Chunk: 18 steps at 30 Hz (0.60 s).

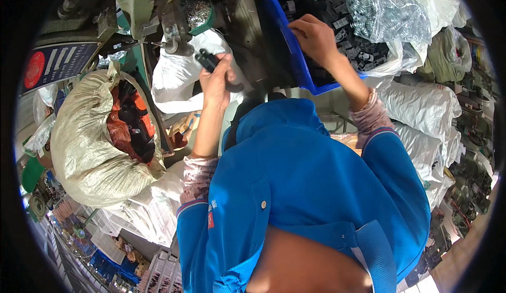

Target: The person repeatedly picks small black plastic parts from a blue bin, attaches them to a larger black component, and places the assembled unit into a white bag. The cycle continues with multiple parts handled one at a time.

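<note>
From up here I see my left hand (215,79) raised over the dark tabletop (253,40), fingers curled around a small black plastic part (207,59) whose blocky, two-lobed end sticks out past my fingertips on the far side. My right hand (314,37) is down inside the blue bin (295,61) at the far right, fingers bent onto the heap of black parts (358,50); I cannot tell whether it has pinched one or only rests on them. Those pieces look hard, matte and angular, lying jumbled. A clear plastic bag (387,11) of shiny metal springs sits on the far right side of the bin, crinkled and glossy. Just beyond my left hand lies a white sack (176,77), soft and creased, and further off a green round cup (197,11) holds small silvery metal bits beside a grey metal press (174,29). At near left a big woven sack (87,150), coarse and pale, gapes open on an orange liner with more black parts inside. White stuffed sacks (421,119) pile up on the right. My blue jacket (295,187) fills the near middle, patterned cuffs at both wrists.
</note>
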Tool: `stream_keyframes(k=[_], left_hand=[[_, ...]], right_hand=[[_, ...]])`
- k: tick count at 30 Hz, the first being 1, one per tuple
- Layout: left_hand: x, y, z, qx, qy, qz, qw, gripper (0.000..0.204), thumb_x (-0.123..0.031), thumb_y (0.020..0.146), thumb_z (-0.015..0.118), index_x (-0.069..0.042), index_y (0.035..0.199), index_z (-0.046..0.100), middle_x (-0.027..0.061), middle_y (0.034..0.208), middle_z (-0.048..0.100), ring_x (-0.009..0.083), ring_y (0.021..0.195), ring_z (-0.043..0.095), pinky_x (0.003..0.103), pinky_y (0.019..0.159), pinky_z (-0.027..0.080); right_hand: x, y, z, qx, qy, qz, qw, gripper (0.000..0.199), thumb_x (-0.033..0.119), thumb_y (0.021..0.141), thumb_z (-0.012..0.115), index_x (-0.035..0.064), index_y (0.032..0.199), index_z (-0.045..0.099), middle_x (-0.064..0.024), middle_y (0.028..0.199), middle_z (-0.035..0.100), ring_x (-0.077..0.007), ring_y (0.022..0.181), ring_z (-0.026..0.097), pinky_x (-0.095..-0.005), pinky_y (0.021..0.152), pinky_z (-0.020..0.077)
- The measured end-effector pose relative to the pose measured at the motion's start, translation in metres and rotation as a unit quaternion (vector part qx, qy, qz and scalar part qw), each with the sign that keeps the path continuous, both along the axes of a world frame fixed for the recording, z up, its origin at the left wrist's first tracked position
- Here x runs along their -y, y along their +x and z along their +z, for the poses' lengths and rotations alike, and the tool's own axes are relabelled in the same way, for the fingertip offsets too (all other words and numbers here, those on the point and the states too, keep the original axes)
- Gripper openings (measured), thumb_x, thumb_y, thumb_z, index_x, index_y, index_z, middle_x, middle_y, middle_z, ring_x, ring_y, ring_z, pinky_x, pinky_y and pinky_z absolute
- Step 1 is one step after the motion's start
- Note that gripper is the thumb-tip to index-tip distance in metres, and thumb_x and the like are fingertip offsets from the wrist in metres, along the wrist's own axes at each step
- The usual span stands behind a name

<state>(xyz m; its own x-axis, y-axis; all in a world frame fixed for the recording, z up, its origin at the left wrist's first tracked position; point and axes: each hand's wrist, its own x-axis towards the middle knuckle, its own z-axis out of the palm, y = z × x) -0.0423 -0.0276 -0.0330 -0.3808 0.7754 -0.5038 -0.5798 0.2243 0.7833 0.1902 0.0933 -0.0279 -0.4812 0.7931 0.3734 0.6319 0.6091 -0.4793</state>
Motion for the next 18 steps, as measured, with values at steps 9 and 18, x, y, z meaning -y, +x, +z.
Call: stream_keyframes(k=[9,18], left_hand=[[-0.050,0.069,0.009,-0.057,0.077,-0.188,0.977,0.017,-0.004,0.084,0.066,0.001,0.100,0.062,0.0105,0.089,0.066,0.0146,0.070,0.063,0.025,0.060,0.050],[-0.077,0.116,0.000,-0.118,0.155,-0.284,0.939,0.023,-0.009,0.081,0.071,-0.003,0.103,0.066,0.0042,0.093,0.068,0.0102,0.078,0.062,0.025,0.066,0.051]], right_hand=[[-0.014,0.042,-0.002,-0.012,-0.175,0.015,0.984,0.020,0.015,0.082,0.068,0.0064,0.099,0.061,-0.0111,0.084,0.065,-0.0297,0.077,0.064,-0.0345,0.068,0.0513],[-0.007,0.065,0.022,-0.236,-0.449,0.020,0.861,0.024,0.021,0.088,0.067,0.0003,0.099,0.063,-0.0050,0.088,0.066,-0.0091,0.076,0.061,-0.0223,0.062,0.0485]])
